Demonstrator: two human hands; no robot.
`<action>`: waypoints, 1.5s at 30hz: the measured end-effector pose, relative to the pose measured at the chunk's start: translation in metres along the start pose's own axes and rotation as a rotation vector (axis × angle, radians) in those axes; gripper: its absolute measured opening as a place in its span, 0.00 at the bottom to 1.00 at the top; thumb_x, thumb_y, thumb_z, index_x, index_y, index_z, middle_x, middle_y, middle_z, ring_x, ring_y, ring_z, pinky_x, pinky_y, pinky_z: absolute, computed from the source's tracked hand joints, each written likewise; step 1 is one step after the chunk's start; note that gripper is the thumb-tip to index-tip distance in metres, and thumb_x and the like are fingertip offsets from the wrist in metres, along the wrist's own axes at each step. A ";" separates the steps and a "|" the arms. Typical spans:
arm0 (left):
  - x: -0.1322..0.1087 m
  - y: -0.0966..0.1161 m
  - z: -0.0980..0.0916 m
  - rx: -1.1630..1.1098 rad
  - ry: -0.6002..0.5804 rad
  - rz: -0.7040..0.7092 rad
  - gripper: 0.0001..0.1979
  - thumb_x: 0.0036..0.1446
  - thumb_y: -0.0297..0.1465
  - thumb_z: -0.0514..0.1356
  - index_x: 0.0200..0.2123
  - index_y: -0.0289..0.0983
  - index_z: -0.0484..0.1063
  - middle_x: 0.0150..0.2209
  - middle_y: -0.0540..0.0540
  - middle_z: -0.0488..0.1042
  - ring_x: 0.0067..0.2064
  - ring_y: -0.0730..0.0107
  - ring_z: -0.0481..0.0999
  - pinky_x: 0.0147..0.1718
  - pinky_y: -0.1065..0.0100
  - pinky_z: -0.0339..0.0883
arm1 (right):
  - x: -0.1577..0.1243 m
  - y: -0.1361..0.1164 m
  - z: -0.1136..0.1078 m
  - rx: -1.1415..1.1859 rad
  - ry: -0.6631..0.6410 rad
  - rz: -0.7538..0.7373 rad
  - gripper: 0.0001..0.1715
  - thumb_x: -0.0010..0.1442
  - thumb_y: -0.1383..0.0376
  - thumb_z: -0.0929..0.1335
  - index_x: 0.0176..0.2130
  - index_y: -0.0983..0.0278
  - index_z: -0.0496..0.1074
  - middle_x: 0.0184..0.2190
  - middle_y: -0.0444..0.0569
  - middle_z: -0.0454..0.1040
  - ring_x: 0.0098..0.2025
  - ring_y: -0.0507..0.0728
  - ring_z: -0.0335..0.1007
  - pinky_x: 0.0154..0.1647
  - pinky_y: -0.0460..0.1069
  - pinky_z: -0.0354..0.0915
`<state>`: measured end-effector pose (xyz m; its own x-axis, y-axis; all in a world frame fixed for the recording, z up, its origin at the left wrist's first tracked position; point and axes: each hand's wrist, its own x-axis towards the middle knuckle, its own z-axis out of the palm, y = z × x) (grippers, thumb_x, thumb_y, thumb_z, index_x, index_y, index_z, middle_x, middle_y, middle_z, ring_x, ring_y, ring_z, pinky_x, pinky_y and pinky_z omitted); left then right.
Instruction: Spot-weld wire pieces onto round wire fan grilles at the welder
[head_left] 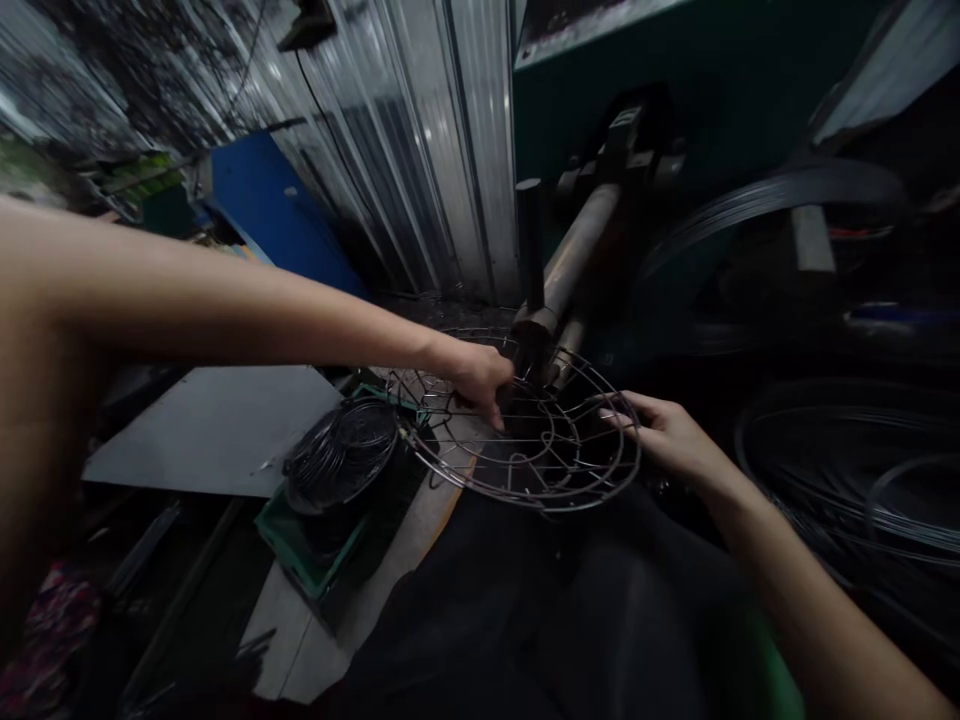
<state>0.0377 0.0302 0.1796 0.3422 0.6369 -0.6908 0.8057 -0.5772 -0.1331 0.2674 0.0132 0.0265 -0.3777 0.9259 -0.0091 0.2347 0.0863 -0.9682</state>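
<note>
A round wire fan guard (525, 496), with curved spokes and concentric rings, is held roughly level above my lap. My left hand (484, 380) reaches over it from the left, its fingers curled at the inner rings near the middle. At the right side of the guard, my right hand (667, 432) pinches the outer rim between thumb and fingers. Just beyond the guard is a machine's metal shaft (581, 245) with a dark upright post (530, 240) at its near end. Dim light hides exactly which wires the left fingers grip.
Left of my legs, a green crate (300, 560) holds coiled dark wire or rings (345, 450). Behind it lies a grey panel (210, 430). More wire hoops (885, 500) are stacked at right. A corrugated metal wall (420, 130) and green machine body (720, 90) stand ahead.
</note>
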 end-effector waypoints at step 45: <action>0.017 -0.031 0.059 0.103 0.417 0.336 0.16 0.52 0.36 0.64 0.43 0.36 0.70 0.37 0.44 0.77 0.36 0.67 0.76 0.27 0.71 0.58 | 0.060 -0.015 0.026 0.199 0.102 -0.226 0.17 0.43 0.54 0.76 0.30 0.61 0.75 0.29 0.44 0.76 0.32 0.54 0.71 0.35 0.48 0.67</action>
<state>-0.0098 0.0289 0.1303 0.7523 0.5455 -0.3693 0.5745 -0.8176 -0.0375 0.2182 0.0575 0.0342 -0.3065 0.9243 0.2273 -0.0286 0.2298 -0.9728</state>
